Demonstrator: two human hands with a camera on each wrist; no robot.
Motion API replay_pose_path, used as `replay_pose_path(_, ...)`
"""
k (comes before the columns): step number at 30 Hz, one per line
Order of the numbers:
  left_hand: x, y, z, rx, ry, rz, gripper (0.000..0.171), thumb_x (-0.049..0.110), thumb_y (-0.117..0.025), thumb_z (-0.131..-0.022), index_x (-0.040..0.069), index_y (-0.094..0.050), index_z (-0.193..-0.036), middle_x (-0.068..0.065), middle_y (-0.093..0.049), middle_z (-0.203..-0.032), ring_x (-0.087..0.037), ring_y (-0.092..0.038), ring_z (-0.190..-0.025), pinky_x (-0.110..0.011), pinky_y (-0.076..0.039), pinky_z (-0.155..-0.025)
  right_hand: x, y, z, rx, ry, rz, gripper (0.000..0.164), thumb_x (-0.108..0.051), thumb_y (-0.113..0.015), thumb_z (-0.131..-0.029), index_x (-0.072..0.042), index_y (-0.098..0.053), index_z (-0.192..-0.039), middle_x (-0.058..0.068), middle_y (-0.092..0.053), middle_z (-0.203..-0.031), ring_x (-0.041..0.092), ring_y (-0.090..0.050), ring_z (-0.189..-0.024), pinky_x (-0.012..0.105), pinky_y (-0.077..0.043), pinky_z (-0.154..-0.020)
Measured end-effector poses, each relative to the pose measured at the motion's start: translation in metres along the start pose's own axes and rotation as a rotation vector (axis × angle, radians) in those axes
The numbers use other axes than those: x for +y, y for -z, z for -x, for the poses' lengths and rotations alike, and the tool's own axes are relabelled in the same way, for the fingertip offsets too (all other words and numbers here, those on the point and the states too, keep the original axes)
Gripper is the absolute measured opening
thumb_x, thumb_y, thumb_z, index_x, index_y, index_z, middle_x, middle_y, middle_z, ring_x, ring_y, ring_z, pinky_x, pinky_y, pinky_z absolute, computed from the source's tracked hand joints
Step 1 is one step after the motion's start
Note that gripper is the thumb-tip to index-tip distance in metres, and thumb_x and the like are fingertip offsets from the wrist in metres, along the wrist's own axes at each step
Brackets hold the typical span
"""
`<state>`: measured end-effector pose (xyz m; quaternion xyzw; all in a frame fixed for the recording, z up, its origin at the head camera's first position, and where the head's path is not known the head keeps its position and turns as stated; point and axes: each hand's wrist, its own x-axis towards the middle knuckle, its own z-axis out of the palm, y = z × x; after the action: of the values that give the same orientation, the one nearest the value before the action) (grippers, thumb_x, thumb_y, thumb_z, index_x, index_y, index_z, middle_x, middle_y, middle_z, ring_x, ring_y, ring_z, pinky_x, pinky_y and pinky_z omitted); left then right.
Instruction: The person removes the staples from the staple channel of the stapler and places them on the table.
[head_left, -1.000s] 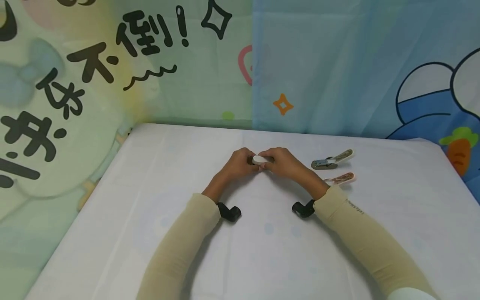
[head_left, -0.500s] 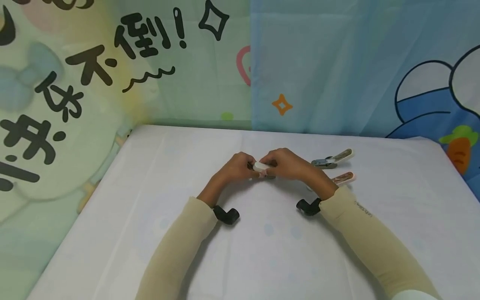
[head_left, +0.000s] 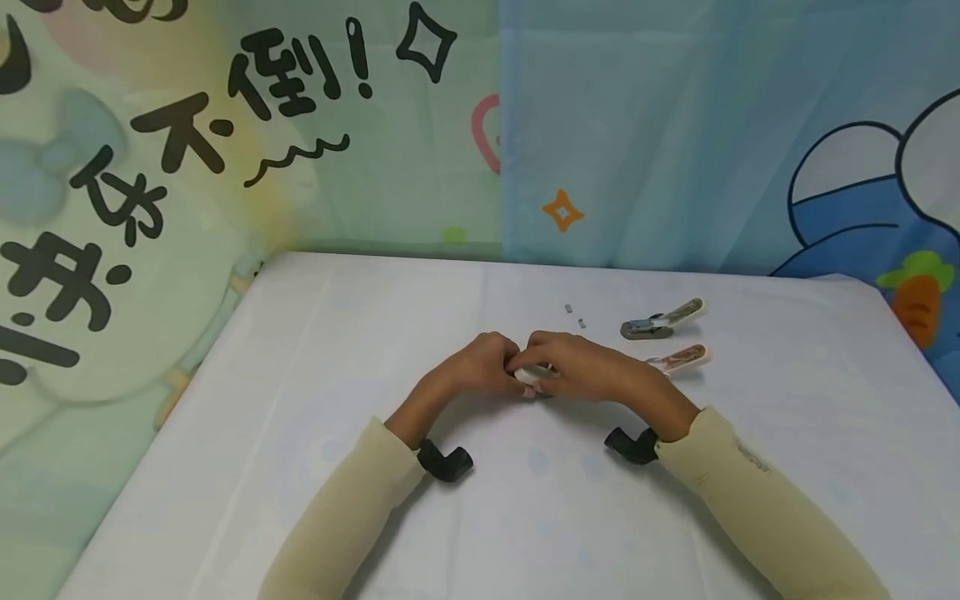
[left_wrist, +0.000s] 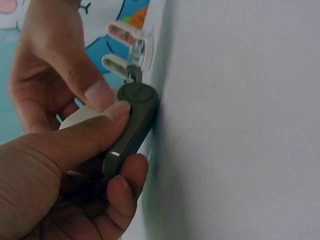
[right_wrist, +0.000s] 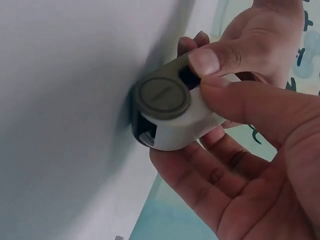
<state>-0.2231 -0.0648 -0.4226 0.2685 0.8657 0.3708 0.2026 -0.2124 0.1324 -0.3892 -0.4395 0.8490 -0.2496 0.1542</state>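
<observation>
Both hands hold a small grey-and-white stapler (head_left: pixel 531 374) low over the table, near its middle. My left hand (head_left: pixel 483 365) pinches the dark grey body between thumb and fingers. My right hand (head_left: pixel 588 367) grips the white part (right_wrist: pixel 187 122), its thumb on top and fingers beneath. In the right wrist view, the round grey cap (right_wrist: pixel 164 97) faces the camera, and a dark opening shows at the stapler's end. Much of the stapler is hidden by fingers in the head view. Two small grey slivers (head_left: pixel 574 316), perhaps staples, lie just behind the right hand.
Two more small staplers lie opened out to the right: one with a grey base (head_left: pixel 648 328), and a pinkish one (head_left: pixel 686 357) partly behind the right wrist. A white cloth covers the table (head_left: pixel 525 533). Printed curtains (head_left: pixel 645 150) hang along its back and left side.
Both hands have come nearer to me with the stapler, the right wrist bending more. The two grey slivers are now visible where the right hand was.
</observation>
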Motion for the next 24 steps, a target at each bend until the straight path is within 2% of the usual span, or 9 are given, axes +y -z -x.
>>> replay_pose_path(4, 0.003, -0.006, 0.006, 0.016, 0.014, -0.031, 0.024, 0.020, -0.083, -0.080, 0.007, -0.063, -0.077, 0.000, -0.057, -0.069, -0.010, -0.047, -0.062, -0.023, -0.040, -0.056, -0.004, -0.002, 0.003, -0.002, 0.005, 0.017, 0.028, -0.006, -0.068, -0.092, -0.017, -0.067, -0.118, -0.002, -0.053, -0.102, 0.015, -0.051, -0.084, 0.032, -0.045, -0.075)
replay_pose_path(6, 0.001, -0.010, 0.009, 0.031, 0.016, -0.038, 0.023, 0.018, -0.082, -0.081, 0.007, -0.062, -0.080, -0.001, -0.057, -0.073, -0.011, -0.047, -0.066, -0.023, -0.040, -0.057, -0.002, -0.004, 0.006, 0.009, -0.002, -0.046, 0.028, -0.002, -0.065, -0.093, -0.014, -0.065, -0.118, 0.000, -0.054, -0.107, 0.016, -0.052, -0.091, 0.034, -0.046, -0.080)
replay_pose_path(10, -0.004, -0.015, 0.013, 0.053, 0.015, -0.051, 0.020, 0.016, -0.080, -0.082, 0.007, -0.063, -0.085, -0.001, -0.056, -0.081, -0.012, -0.049, -0.072, -0.023, -0.041, -0.061, 0.006, -0.008, 0.013, 0.040, 0.002, -0.241, 0.030, 0.008, -0.058, -0.093, -0.008, -0.057, -0.119, 0.004, -0.052, -0.115, 0.022, -0.051, -0.108, 0.042, -0.046, -0.093)
replay_pose_path(13, -0.007, -0.016, 0.015, 0.062, 0.018, -0.048, 0.019, 0.017, -0.080, -0.082, 0.007, -0.064, -0.087, 0.000, -0.058, -0.085, -0.012, -0.051, -0.076, -0.024, -0.043, -0.064, 0.013, -0.010, 0.015, 0.058, 0.015, -0.321, 0.027, 0.006, -0.060, -0.092, -0.007, -0.055, -0.116, 0.004, -0.052, -0.115, 0.025, -0.051, -0.113, 0.045, -0.045, -0.095)
replay_pose_path(16, -0.008, -0.017, 0.016, 0.070, 0.017, -0.025, 0.019, 0.017, -0.081, -0.082, 0.007, -0.066, -0.089, 0.001, -0.058, -0.086, -0.013, -0.052, -0.077, -0.025, -0.043, -0.065, 0.019, -0.005, 0.019, 0.107, -0.006, -0.267, 0.023, 0.003, -0.066, -0.088, -0.009, -0.057, -0.106, 0.001, -0.056, -0.106, 0.023, -0.055, -0.108, 0.045, -0.047, -0.091)
replay_pose_path(18, -0.008, -0.017, 0.015, 0.071, 0.009, -0.009, 0.019, 0.018, -0.081, -0.081, 0.007, -0.066, -0.089, 0.000, -0.059, -0.086, -0.013, -0.052, -0.076, -0.025, -0.044, -0.065, 0.024, 0.000, 0.025, 0.127, -0.064, -0.201, 0.022, 0.002, -0.070, -0.083, -0.012, -0.059, -0.096, -0.003, -0.059, -0.097, 0.020, -0.057, -0.099, 0.044, -0.048, -0.085)
replay_pose_path(21, -0.006, -0.016, 0.013, 0.070, 0.009, -0.002, 0.019, 0.018, -0.081, -0.081, 0.007, -0.067, -0.088, -0.001, -0.059, -0.086, -0.014, -0.052, -0.077, -0.025, -0.044, -0.065, 0.031, 0.008, 0.033, 0.095, -0.136, -0.108, 0.019, -0.001, -0.075, -0.079, -0.015, -0.063, -0.085, -0.006, -0.059, -0.086, 0.017, -0.055, -0.085, 0.041, -0.046, -0.077)
replay_pose_path(24, -0.005, -0.015, 0.014, 0.068, 0.030, -0.004, 0.020, 0.018, -0.082, -0.079, 0.008, -0.069, -0.089, 0.000, -0.059, -0.087, -0.014, -0.052, -0.078, -0.025, -0.043, -0.066, 0.035, 0.011, 0.036, 0.041, -0.167, -0.077, 0.015, -0.005, -0.078, -0.080, -0.016, -0.068, -0.082, -0.008, -0.060, -0.083, 0.015, -0.053, -0.080, 0.037, -0.046, -0.074)
